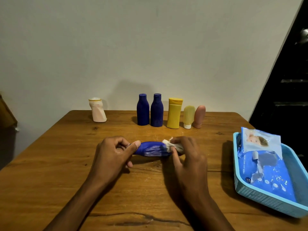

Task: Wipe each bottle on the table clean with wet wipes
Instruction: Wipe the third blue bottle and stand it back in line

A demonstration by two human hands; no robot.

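Head view: a wooden tabletop point(50, 164) stands against a pale wall. At mid-table the left hand point(111, 157) grips one end of a blue bottle point(150, 149) lying on its side, thumb over the top and fingers curled underneath. The right hand point(188, 155) pinches a crumpled wipe point(173, 145) against the bottle's other end; its fingers are bent round the wipe. The bottle's surface shows pale streaks. Whether the bottle rests on the wood or is held just above it cannot be told. Along the far edge a row of upright containers: two navy bottles point(142, 110) point(156, 110) just beside each other, then a yellow bottle point(174, 113), a pale tube point(188, 116) standing on its white cap, and a pink tube point(199, 116) leaning slightly, all close together. Well apart to the left, a dented white bottle point(98, 110) stands tilted. At the right edge a light blue basket point(260, 199) holds a blue wipes pack point(266, 174), its flap lifted; a second, paler pack point(261, 140) lies on top at the far end. A dark doorway fills the upper right corner.
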